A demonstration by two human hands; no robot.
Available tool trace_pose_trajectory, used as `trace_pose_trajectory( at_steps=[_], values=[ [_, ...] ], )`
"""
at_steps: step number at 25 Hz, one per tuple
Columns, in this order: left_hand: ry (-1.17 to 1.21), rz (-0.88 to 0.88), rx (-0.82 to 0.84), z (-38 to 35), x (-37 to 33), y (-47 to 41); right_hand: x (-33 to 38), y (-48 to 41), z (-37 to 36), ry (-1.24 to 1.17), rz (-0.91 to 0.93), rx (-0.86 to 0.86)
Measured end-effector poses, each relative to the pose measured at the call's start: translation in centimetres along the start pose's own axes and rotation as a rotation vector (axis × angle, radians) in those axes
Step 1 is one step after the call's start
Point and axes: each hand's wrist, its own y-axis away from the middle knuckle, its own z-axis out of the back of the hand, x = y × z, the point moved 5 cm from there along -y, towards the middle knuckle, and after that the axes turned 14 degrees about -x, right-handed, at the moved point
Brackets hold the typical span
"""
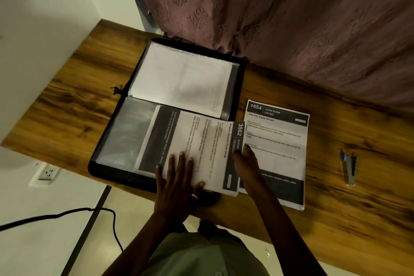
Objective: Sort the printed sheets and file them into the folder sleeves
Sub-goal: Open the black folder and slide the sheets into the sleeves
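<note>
On the wooden bench (67,96), the black folder (240,78) is lying open, with the sheet numbered 3562 (201,141) lying across its near clear sleeve (125,136). The left hand (179,181) is pressing flat on that sheet, fingers straight. The right hand (246,163) is pinching its right edge, over the stack of printed sheets (280,136) beside the folder.

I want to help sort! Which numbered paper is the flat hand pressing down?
The sheet numbered 3562, lying sideways on the open folder: the left hand lies flat on it. The 1654 sheet lies beside the folder on the table.
</note>
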Motion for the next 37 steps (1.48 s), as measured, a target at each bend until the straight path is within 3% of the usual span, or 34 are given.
trace_pose_trajectory(
  at_steps=[4, 9, 13, 16, 25, 30, 33, 35, 37],
  values=[
    [0.009, 0.003, 0.011, 0.3, 0.3, 0.2, 2.0, 0.3, -1.5, 0.068, 0.084, 0.030],
    [0.042, 0.001, -0.031, 1.5, 1.4, -1.0, 0.8, -0.5, 1.0, 0.145, 0.090, -0.116],
    [0.065, 0.017, -0.031, 2.2, 2.1, -1.9, 2.1, 0.6, -1.1, 0.123, 0.125, -0.066],
    [0.060, -0.009, -0.031, 2.7, 3.0, -2.2, 2.9, 1.2, -3.8, 0.043, 0.035, 0.004],
    [0.086, -0.330, -0.108, 4.1, 4.8, -1.5, 2.8, 2.0, -6.6, -0.121, -0.136, 0.117],
    [0.041, -0.305, -0.105, 4.8, 7.1, -1.6, 2.6, 2.2, -5.3, -0.245, -0.178, 0.167],
    [0.020, -0.260, -0.142, 5.3, 8.5, -1.8, 2.5, 2.4, -3.2, -0.124, -0.017, 0.034],
    [0.006, -0.242, -0.162, 5.7, 9.1, -1.8, 3.4, 3.5, -1.9, 0.096, 0.307, -0.126],
    [-0.002, -0.246, -0.183, 6.2, 9.0, -1.8, 5.1, 6.2, -1.7, 0.223, 0.662, -0.162]
  ],
)
